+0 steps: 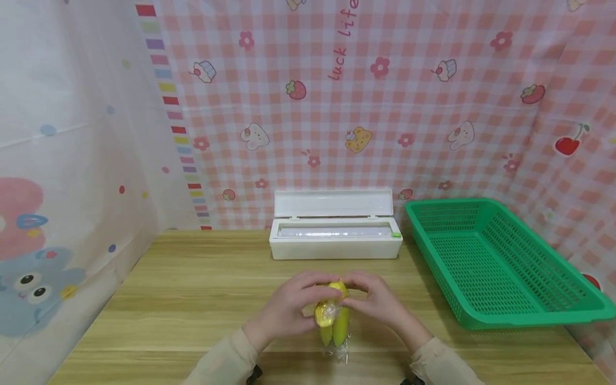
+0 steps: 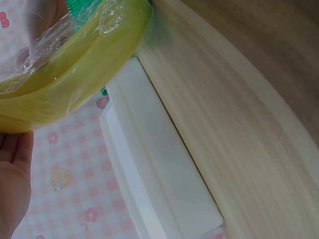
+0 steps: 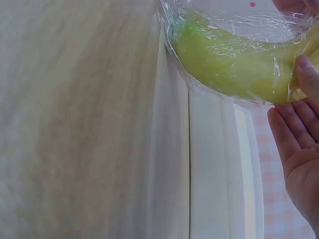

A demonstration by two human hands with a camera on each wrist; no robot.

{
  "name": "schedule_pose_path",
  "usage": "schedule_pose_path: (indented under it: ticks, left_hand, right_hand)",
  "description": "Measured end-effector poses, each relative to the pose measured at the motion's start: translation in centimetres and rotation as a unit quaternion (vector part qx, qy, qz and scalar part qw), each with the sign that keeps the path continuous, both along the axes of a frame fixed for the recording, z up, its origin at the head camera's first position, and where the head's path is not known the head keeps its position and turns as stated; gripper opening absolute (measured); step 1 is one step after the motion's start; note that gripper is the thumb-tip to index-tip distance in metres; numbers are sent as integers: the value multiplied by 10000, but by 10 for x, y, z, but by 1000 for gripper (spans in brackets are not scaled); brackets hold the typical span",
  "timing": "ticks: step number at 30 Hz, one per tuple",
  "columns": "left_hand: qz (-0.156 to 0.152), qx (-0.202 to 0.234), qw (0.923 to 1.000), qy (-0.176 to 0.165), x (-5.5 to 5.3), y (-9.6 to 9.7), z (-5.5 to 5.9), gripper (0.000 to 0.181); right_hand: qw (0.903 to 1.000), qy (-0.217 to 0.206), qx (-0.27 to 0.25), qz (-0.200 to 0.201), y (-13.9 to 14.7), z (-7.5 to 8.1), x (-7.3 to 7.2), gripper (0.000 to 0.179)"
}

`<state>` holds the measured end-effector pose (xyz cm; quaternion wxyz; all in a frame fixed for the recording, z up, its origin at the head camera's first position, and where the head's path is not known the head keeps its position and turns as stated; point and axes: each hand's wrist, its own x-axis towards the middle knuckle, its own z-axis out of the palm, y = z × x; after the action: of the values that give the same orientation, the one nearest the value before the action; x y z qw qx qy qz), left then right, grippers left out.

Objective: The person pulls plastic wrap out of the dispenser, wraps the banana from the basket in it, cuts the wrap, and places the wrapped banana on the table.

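Observation:
In the head view, a pair of yellow-green bananas (image 1: 340, 323) wrapped in clear cling film is held up between both hands over the table. My left hand (image 1: 294, 303) grips them from the left, fingers across the top and thumb lower down. On the other side, my right hand (image 1: 377, 299) holds the upper end between thumb and fingers. The right wrist view shows the wrapped bananas (image 3: 234, 64) with the thumb pressing on their side. Loose film juts past the lower tips. In the left wrist view the curved bananas (image 2: 75, 74) pass across the upper left.
Behind the hands, a white cling film box (image 1: 335, 248) stands with its lid raised, a roll inside and a small green slider at its right end. A green perforated basket (image 1: 443, 278) sits at the right. Patterned cloths (image 1: 313, 112) hang around the wooden table (image 1: 192, 299).

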<state>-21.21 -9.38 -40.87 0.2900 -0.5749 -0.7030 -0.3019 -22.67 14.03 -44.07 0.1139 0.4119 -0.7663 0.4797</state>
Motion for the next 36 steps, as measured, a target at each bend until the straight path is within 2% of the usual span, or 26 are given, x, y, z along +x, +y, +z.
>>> schedule_pose_path:
  ticks: [5, 9, 14, 17, 19, 21, 23, 24, 26, 29, 33, 36]
  left_hand:
    - [104, -107, 9994, -310, -5, 1, -4, 54]
    - [301, -230, 9981, -491, -7, 2, -6, 58]
    - [490, -488, 9937, -882, -8, 3, -3, 70]
    - [720, -844, 9824, -1502, -7, -1, 2, 79]
    - [902, -1127, 9693, -1991, -4, -5, 6, 88]
    - [1028, -1335, 9578, -2327, -2, -10, 10, 96]
    - [1015, -1360, 9523, -2536, 1, -16, 15, 102]
    - [958, -1307, 9533, -2548, 2, -18, 18, 101]
    - [896, -1059, 9564, -2570, 4, -23, 24, 93]
    - [950, -532, 9633, -2453, 9, -23, 33, 64]
    - [1530, 163, 9653, -2109, 16, -15, 40, 26]
    - [2054, 451, 9599, -1852, 22, -4, 42, 14]
  right_hand:
    - [9999, 135, -5, 18, 1, -1, -1, 36]
    - [9999, 122, -13, 23, 1, 0, -1, 36]
    - [9999, 126, -22, -35, 0, -2, -1, 36]
    - [9999, 87, -2, -89, -1, -2, -1, 35]
    - [9999, 60, 4, -126, -1, -2, 0, 34]
    - [9998, 23, 23, -187, -2, -2, 0, 34]
    - [9995, -74, 48, -292, -2, -2, 0, 34]
    - [9992, -156, 63, -356, -2, -3, 0, 33]
    - [9983, -312, 87, -490, -3, -3, 0, 34]
    - [9959, -564, 128, -697, -3, -3, -1, 33]
    - [9929, -752, 205, -903, -4, -2, -2, 32]
    - [9909, -807, 285, -1037, -5, -1, -2, 30]
